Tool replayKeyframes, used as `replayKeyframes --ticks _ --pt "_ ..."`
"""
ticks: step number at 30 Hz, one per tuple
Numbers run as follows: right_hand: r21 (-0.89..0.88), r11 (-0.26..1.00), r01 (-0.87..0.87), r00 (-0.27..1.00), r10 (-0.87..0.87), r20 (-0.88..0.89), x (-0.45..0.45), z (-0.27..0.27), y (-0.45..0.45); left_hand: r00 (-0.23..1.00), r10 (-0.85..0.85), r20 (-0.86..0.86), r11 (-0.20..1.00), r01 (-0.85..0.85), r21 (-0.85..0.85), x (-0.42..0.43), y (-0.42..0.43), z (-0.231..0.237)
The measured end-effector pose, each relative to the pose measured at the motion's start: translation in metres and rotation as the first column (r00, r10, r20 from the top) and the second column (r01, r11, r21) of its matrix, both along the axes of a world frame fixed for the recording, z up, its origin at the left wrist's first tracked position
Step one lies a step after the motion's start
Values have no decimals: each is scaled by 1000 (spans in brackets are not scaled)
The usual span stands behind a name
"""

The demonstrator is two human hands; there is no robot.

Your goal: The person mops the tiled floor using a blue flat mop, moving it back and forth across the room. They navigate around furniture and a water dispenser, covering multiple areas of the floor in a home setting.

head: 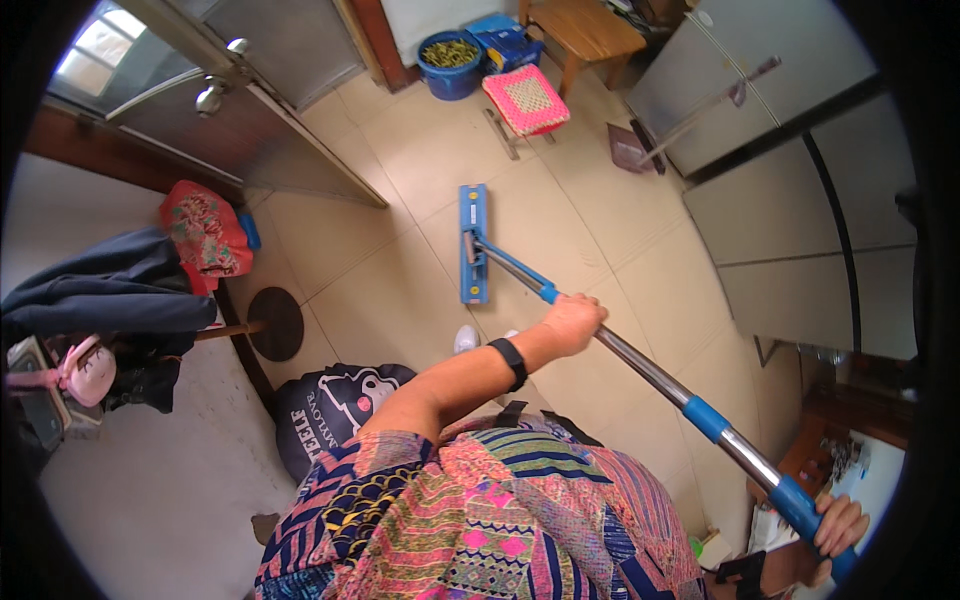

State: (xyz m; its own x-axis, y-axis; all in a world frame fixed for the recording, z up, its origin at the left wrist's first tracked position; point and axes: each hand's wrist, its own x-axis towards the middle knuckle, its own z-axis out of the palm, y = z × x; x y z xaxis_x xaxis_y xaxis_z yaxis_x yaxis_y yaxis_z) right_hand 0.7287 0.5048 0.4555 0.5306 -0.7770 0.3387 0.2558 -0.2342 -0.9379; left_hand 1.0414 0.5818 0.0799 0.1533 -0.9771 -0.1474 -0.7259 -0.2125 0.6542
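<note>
A flat mop with a steel telescopic pole (649, 365) runs from the lower right to the middle of the view. Its long blue mop head (473, 244) lies on the tiled floor, just beyond a white shoe (466, 339). My left hand (576, 324), with a black band on the wrist, is closed around the pole's lower part, just above a blue collar. At the lower right my right hand (840, 529) grips the blue handle sleeve near the pole's top end. The underside of the mop head is hidden.
A half-open door (300, 142) stands at the upper left. Ahead are a blue bucket (451, 79), a stool with a pink crocheted cover (527, 101) and a wooden chair (585, 30). A dustpan (630, 148) leans by the grey refrigerator (780, 202). A dark bag (337, 412) lies left.
</note>
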Motion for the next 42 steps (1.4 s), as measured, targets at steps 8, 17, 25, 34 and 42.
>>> replayKeyframes --ticks 8,17,25,34,42 --pt "-145 987 -73 978 42 -206 78 -25 7 998 -53 45 998 54 -24 114 -12 23" --pt "105 994 -5 994 -6 105 107 -34 24 377 162 912 891 -452 28 458 134 13" --pt "1 1000 24 985 -24 173 166 -16 64 252 -79 964 852 -486 197 548 198 -11" --pt "38 996 -83 977 74 200 174 -15 57 450 -246 859 717 -511 473 505 204 31" --pt "35 998 -44 985 38 168 140 -29 53 400 -283 872 715 -517 470 456 291 18"
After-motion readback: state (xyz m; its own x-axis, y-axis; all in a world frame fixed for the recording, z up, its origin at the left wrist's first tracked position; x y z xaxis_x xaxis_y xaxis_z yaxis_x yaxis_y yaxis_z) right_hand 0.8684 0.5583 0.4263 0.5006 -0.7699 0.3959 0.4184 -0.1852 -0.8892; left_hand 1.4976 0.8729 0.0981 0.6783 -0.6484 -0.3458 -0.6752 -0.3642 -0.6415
